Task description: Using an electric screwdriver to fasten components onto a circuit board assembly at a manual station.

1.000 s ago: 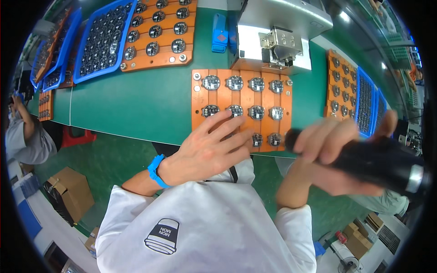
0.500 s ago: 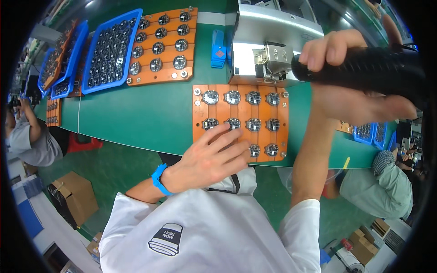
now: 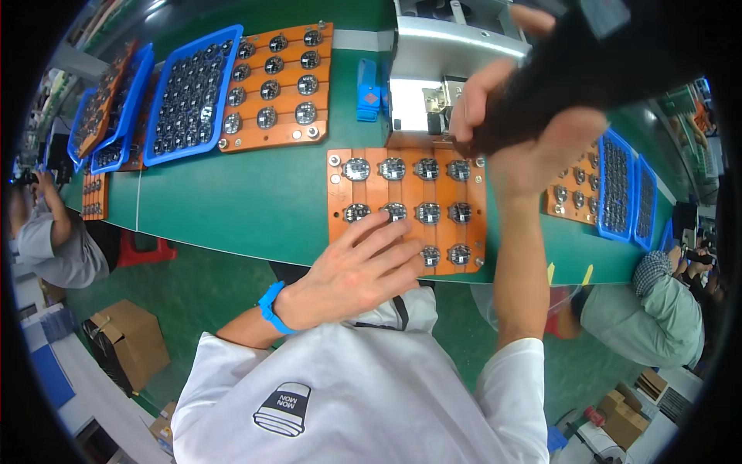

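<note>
My right hand point(image 3: 529, 158) is wrapped round a thick black electric screwdriver point(image 3: 576, 73), raised close to the camera above the far right part of the orange fixture plate point(image 3: 338, 191). The screwdriver's tip is hidden. Rows of small round circuit boards point(image 3: 427, 169) sit in the plate's recesses. My left hand point(image 3: 359, 271), with a blue band point(image 3: 270, 307) at the wrist, lies over the plate's near left part with its fingers spread. Its fingertips are at a board point(image 3: 394, 212) in the nearer rows, and the hand covers some boards.
Behind the plate stands a metal box-shaped machine point(image 3: 456, 42), with a blue clip-like object point(image 3: 369, 91) beside it. Left are another loaded orange plate point(image 3: 290, 89) and a blue tray point(image 3: 152, 127) of boards. More blue trays point(image 3: 618, 232) stand right. People point(image 3: 645, 309) sit at both sides.
My right hand and the screwdriver have moved left and tilted, from beside the machine's front to over the plate's far right corner. My left hand stays in place.
</note>
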`<state>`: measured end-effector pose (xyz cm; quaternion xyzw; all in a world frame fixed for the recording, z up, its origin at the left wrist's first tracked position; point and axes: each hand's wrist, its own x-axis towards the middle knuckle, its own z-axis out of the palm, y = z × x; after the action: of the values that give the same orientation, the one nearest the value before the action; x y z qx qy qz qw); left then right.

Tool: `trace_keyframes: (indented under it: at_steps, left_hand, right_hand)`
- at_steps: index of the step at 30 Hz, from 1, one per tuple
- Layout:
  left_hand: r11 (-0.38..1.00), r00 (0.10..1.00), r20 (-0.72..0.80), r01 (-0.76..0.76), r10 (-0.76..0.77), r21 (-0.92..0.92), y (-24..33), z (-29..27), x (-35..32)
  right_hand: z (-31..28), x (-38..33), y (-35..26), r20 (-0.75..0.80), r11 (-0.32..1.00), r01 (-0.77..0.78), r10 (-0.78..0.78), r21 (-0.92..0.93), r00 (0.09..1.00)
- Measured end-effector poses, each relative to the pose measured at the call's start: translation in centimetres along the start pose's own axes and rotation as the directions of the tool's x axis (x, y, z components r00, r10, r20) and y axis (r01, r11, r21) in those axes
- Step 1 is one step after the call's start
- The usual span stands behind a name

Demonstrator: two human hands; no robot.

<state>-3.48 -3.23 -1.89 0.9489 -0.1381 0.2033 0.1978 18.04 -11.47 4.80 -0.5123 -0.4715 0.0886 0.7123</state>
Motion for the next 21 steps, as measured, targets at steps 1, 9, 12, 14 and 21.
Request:
trace_keyframes:
  at_steps: [1,9,12,14,21]
  left_hand:
    - [1.000,1.000,-0.001,0.001,-0.001,-0.001,0.1,-0.1,0.0]
    - [0.985,0.998,-0.013,0.052,-0.055,-0.162,-0.1,-1.3,1.7]
    - [0.984,0.998,-0.042,0.033,-0.041,-0.176,-0.4,-1.8,3.1]
    - [0.988,0.999,-0.035,0.033,-0.039,-0.152,-0.7,-2.0,3.9]
    - [0.989,0.999,0.012,0.040,-0.039,-0.142,-1.7,-1.7,4.8]
  right_hand:
    - [-0.2,-0.4,-0.3,0.027,0.993,0.037,-0.040,0.115,0.999]
    - [-2.1,0.9,0.1,0.086,0.824,0.247,-0.334,0.509,0.939]
    - [-1.9,1.4,1.1,0.110,0.827,0.257,-0.354,0.499,0.929]
    - [0.0,0.9,0.0,-0.041,0.926,0.134,-0.128,0.352,0.991]
    - [-0.4,0.6,2.3,0.057,0.989,0.147,-0.148,0.018,0.987]
